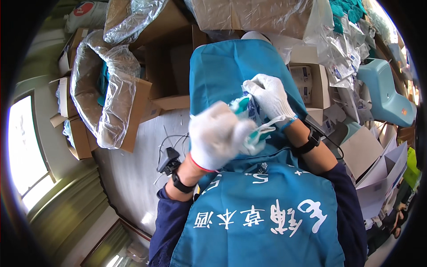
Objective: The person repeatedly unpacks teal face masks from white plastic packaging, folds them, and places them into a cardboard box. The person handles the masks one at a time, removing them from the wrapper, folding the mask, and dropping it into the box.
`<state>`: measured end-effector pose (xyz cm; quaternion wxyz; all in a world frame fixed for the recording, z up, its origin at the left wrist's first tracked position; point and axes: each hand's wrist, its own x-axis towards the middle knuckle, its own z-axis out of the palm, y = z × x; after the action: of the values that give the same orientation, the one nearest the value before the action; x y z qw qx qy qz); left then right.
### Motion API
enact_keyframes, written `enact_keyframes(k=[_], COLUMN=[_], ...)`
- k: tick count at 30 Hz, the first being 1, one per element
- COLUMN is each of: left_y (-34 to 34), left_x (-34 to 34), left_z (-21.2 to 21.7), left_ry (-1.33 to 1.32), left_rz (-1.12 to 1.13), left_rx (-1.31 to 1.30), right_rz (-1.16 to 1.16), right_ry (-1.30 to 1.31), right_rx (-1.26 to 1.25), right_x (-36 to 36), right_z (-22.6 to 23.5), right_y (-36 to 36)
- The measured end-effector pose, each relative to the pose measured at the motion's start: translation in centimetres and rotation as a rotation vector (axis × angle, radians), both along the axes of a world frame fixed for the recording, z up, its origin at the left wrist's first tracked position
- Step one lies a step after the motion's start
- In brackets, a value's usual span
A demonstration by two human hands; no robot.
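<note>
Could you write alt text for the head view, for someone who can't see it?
A person's white-gloved right hand pinches a crumpled packet above a teal apron, while the left hand, also white-gloved and motion-blurred, partly covers some teal-and-white material. Cardboard boxes stand around, with a pale blue stool at right.

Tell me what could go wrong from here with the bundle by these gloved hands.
The teal and white bundle might slip onto the lap, since the right hand seems to pinch only its edge. The left hand is blurred, so a quick tug may tear something. The white straps could snag on the right glove's blue cuff, which they run close to.
</note>
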<state>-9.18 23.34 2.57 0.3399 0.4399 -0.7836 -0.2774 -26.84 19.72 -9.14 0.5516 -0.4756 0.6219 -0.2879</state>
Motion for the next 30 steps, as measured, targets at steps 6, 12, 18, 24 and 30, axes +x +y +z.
enact_keyframes(k=[6,12,18,24,30], left_y=[-1.2,-3.4,-4.2,-5.1,-6.7], left_x=[2.7,2.7,3.2,6.3,6.8], left_z=[-1.0,-1.7,-2.3,-1.0,2.1], left_ry=[-0.045,-0.285,0.01,0.731,0.384], left_rz=[0.249,-0.02,0.091,0.46,0.243], left_rx=[0.392,0.341,0.184,0.349,-0.036], right_rz=[-0.079,-0.057,-0.014,-0.014,-0.016], right_ry=[-0.086,-0.177,0.024,0.099,0.134], right_rx=[-0.049,-0.165,-0.262,-0.199,-0.19], right_x=[-0.6,-0.1,-0.5,-0.5,-0.5], right_z=[1.6,4.4,3.4,1.9,2.7], right_y=[0.3,0.9,0.9,1.1,0.5])
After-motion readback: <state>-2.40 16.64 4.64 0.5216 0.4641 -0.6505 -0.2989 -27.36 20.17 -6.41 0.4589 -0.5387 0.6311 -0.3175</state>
